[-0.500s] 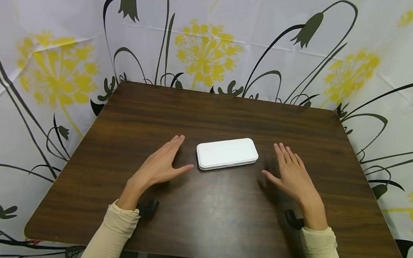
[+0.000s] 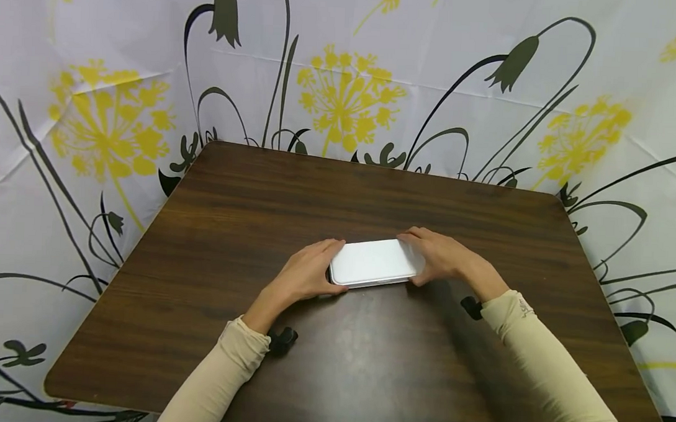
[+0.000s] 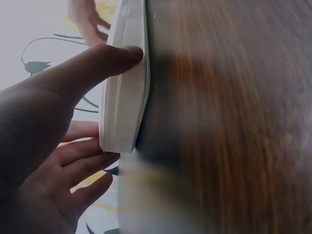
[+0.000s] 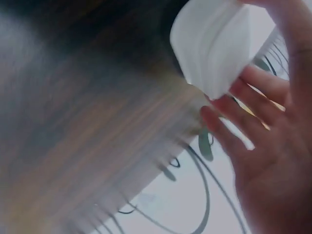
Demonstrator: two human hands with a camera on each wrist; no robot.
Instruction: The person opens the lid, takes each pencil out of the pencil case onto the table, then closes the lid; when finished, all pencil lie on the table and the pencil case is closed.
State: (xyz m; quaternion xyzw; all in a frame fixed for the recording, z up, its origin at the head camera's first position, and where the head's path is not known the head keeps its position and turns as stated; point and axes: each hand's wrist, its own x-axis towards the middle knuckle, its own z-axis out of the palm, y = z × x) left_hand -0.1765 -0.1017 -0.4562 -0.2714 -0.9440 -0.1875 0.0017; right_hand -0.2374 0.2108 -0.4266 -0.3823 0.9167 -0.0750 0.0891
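Observation:
A flat white case with rounded corners is at the middle of the table, one hand at each end. My left hand holds its left end. In the left wrist view, the thumb presses the near side of the case and the fingers reach round the far side. The right end is gripped by my right hand, thumb in front and fingertips over the back edge. From the right wrist, the case shows its end wall between thumb and fingers.
The brown wood-grain table fills the area beneath the hands. Behind it hangs a white cloth printed with yellow flowers and dark stems. Black straps with small mounts sit at both wrists.
Both hands have moved inward from either side of the white case and taken hold of its ends. Earlier they were spread apart from it. The head view has shifted slightly.

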